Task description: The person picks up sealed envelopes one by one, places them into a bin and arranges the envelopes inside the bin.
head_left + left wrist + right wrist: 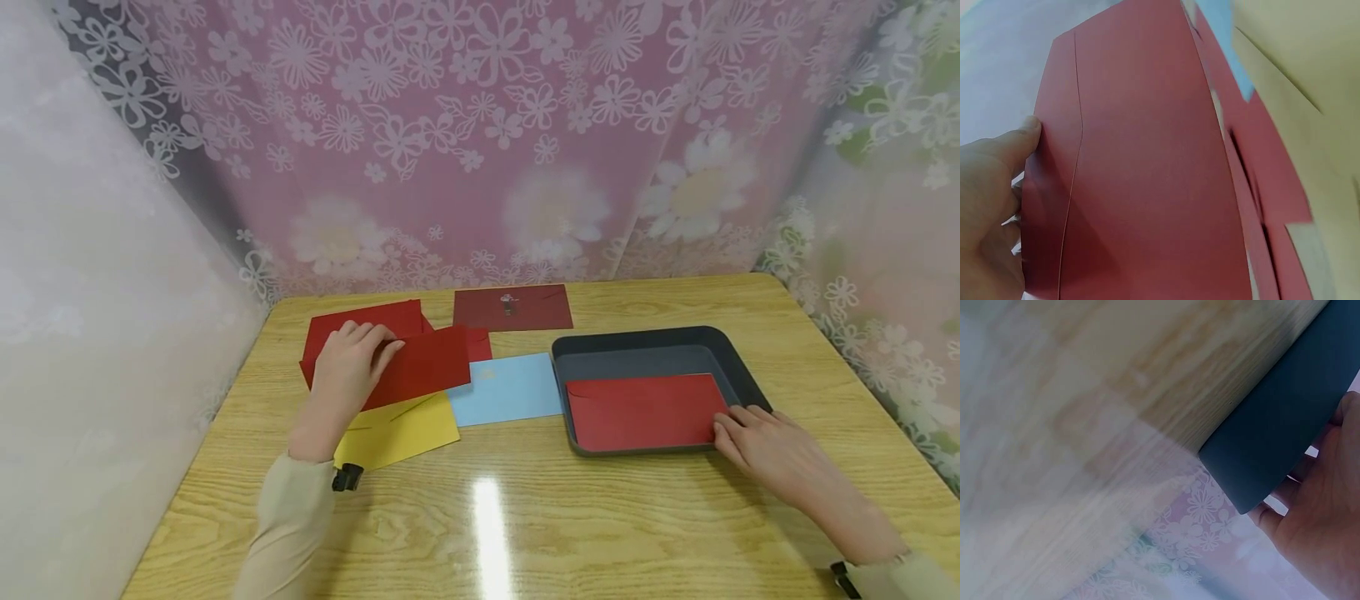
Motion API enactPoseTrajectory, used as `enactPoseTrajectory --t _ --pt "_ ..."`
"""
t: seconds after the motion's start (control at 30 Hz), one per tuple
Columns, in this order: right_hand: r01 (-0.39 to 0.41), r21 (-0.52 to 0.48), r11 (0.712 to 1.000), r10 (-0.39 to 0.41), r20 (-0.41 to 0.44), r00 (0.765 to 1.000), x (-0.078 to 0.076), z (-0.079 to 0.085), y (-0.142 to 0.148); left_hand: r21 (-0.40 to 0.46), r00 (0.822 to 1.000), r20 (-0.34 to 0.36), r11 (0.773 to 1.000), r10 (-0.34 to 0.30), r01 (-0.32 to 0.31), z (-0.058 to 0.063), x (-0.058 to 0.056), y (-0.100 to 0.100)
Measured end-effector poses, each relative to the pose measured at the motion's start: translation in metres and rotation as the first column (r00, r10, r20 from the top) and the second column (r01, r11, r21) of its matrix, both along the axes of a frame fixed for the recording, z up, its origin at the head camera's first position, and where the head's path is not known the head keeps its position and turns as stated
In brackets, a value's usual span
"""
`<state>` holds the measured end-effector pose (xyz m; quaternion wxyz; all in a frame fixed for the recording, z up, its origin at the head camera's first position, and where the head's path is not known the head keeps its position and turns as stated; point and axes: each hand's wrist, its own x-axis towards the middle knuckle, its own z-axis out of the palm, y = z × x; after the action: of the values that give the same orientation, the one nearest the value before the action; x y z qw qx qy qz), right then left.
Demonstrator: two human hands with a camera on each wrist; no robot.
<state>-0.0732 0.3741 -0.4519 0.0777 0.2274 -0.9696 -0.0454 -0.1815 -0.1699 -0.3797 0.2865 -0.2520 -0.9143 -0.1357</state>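
My left hand (348, 362) grips a red envelope (423, 367) by its left end, holding it tilted above other envelopes. In the left wrist view, the thumb lies along the edge of this envelope (1147, 150), and its flap line faces the camera. My right hand (768, 446) grips the right rim of a dark grey tray (637, 342), near its front corner. Its fingers curl over the tray wall (1279, 419) in the right wrist view. Inside the tray lies another red envelope (645, 412), its right end beside my right fingertips.
Beneath the raised envelope are a yellow envelope (405, 437), a light blue envelope (513, 392) and more red envelopes (326, 325). Further back lies a dark red envelope (513, 308) with a small printed figure. Flowered curtains (450, 167) border the wooden table (420, 525).
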Motion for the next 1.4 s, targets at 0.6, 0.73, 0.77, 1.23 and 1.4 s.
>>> enactPoseTrajectory --t 0.6,0.73,0.77,1.23,1.4 --pt "-0.051 0.001 0.999 0.05 -0.067 0.996 -0.001 -0.001 0.001 0.094 0.976 -0.04 0.972 -0.215 0.218 0.035 -0.025 0.104" --pt "-0.076 0.005 0.997 0.076 -0.099 0.992 -0.001 -0.002 0.002 0.119 0.961 -0.057 0.954 -0.271 0.276 0.04 -0.027 0.13" --pt "-0.084 0.01 0.996 0.085 -0.103 0.991 -0.001 -0.002 0.003 0.123 0.957 -0.057 0.95 -0.283 0.288 0.041 -0.027 0.137" --pt "0.039 -0.01 0.999 -0.039 0.015 0.999 0.001 0.002 -0.002 0.179 0.884 0.115 0.885 -0.453 0.43 0.034 -0.023 0.225" --pt "-0.01 -0.015 1.0 0.009 -0.048 0.999 0.002 0.001 -0.001 0.174 0.844 0.203 0.867 -0.496 0.468 0.018 -0.024 0.253"
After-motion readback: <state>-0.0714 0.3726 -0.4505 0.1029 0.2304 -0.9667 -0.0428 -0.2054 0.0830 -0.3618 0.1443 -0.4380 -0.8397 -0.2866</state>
